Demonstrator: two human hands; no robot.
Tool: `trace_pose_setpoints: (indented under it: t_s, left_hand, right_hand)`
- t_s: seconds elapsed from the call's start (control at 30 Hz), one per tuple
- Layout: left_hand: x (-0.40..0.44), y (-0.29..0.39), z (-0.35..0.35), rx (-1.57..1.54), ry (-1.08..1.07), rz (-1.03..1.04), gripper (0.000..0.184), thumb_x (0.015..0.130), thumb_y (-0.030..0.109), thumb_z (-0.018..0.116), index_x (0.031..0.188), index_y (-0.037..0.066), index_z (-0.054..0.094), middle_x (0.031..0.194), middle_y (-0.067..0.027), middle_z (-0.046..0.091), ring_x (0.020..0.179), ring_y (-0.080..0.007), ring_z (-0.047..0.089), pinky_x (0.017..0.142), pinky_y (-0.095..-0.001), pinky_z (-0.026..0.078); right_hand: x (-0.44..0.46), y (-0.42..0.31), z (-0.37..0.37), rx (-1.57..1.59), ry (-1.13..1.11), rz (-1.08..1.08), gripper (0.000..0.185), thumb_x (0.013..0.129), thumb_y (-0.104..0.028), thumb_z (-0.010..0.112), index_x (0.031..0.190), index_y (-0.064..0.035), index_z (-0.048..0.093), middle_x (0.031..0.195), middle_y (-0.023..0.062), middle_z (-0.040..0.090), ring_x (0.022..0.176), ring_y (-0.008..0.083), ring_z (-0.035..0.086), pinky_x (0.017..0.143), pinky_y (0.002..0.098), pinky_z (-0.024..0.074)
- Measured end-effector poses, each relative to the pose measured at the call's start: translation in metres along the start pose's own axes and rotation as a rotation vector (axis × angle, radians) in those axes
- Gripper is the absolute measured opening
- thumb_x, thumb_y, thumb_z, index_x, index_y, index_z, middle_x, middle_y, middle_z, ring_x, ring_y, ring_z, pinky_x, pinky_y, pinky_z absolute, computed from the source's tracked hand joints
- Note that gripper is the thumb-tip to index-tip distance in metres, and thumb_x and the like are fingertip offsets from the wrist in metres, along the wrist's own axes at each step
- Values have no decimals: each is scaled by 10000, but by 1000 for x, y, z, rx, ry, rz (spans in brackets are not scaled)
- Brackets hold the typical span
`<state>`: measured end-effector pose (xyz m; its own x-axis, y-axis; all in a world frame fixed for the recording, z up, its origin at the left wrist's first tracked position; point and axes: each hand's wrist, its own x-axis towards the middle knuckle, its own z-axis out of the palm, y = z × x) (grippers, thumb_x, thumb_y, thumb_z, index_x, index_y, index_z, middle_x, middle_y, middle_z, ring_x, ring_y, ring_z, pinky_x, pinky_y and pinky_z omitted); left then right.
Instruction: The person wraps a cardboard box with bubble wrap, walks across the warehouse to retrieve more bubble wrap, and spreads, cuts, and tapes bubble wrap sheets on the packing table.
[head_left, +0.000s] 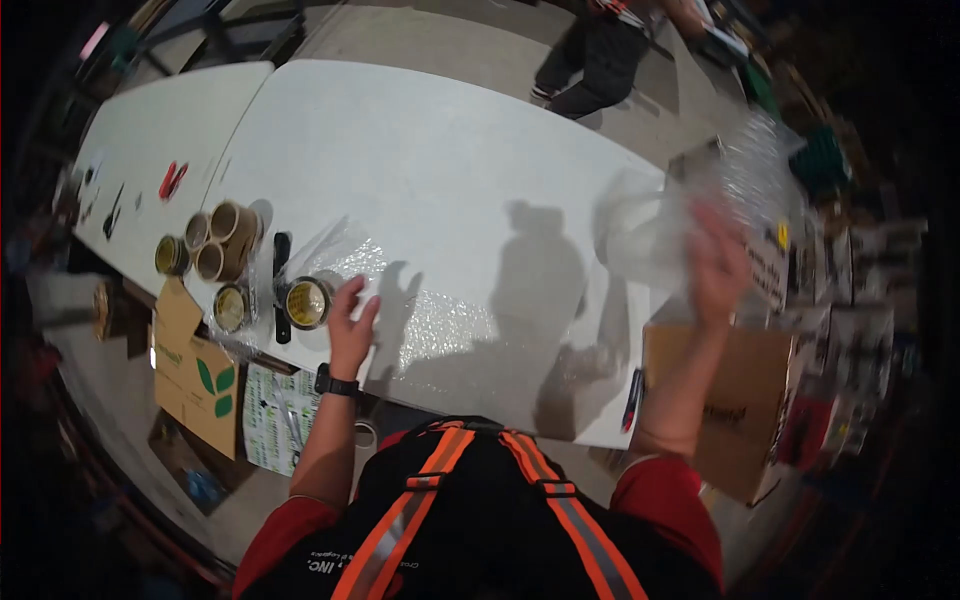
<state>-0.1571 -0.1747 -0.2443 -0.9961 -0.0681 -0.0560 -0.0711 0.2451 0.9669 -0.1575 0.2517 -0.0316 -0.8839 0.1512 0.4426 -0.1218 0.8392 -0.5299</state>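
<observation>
My left hand (350, 325) is above the white table (400, 150), fingers apart and holding nothing I can see. Right beside its fingertips is a roll of tape (307, 303). A clear sheet of bubble wrap (440, 335) lies flat at the near side of the table, partly under that hand. Out to the right, my right hand (718, 262) is smeared by motion. Crumpled bubble wrap (755, 165), also blurred, is up against its fingers at the table's right end; whether the fingers grip it cannot be made out.
More tape rolls (225, 240) and a black bar-shaped tool (282, 285) are on the left. Red-handled scissors (172, 180) lie farther off. A cardboard box (715, 400) stands at the right edge, near a pen-like tool (632, 400). A person (595, 60) is beyond the table.
</observation>
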Motion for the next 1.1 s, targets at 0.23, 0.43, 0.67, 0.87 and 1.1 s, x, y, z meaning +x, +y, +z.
trace_pose_setpoints:
  t_s: [0.23, 0.43, 0.67, 0.87, 1.1]
  left_hand:
    - [53, 10, 95, -500, -419, -445, 523, 883, 293, 564, 1288, 18, 379, 1186, -116, 517, 1007, -205, 547, 848, -316, 448]
    - [68, -54, 136, 41, -316, -577, 653, 780, 250, 694, 1281, 3, 355, 1066, -120, 521, 840, -173, 569, 710, -291, 485]
    - [89, -59, 134, 646, 72, 455, 583, 705, 198, 710, 1167, -41, 447, 881, -165, 599, 770, -328, 589, 723, -376, 495]
    - [123, -58, 125, 669, -282, -136, 603, 687, 213, 695, 1186, -25, 455, 892, -210, 615, 821, -353, 598, 756, -410, 489]
    - [110, -27, 113, 950, -442, 620, 316, 646, 54, 620, 959, 99, 631, 1206, -180, 494, 1175, -380, 417, 987, -417, 357]
  right_hand:
    - [-96, -7, 234, -196, -672, -276, 293, 818, -178, 536, 1100, -123, 593, 1159, 110, 558, 1127, 299, 495, 953, 455, 369]
    - [-164, 21, 256, 259, -791, 3, 553, 805, -231, 578, 1327, -153, 412, 1337, 176, 405, 1212, 336, 408, 996, 433, 350]
    - [-152, 128, 174, -192, -313, 337, 610, 688, -244, 692, 1230, -45, 499, 1243, 182, 492, 1130, 332, 476, 943, 410, 396]
    - [-159, 204, 173, 31, -420, 835, 575, 691, -223, 672, 1197, -14, 496, 1099, 210, 563, 1070, 320, 525, 902, 379, 419]
    - [-127, 164, 133, 191, -210, 229, 122, 685, -25, 575, 804, -23, 601, 987, 136, 583, 933, 303, 542, 809, 354, 436]
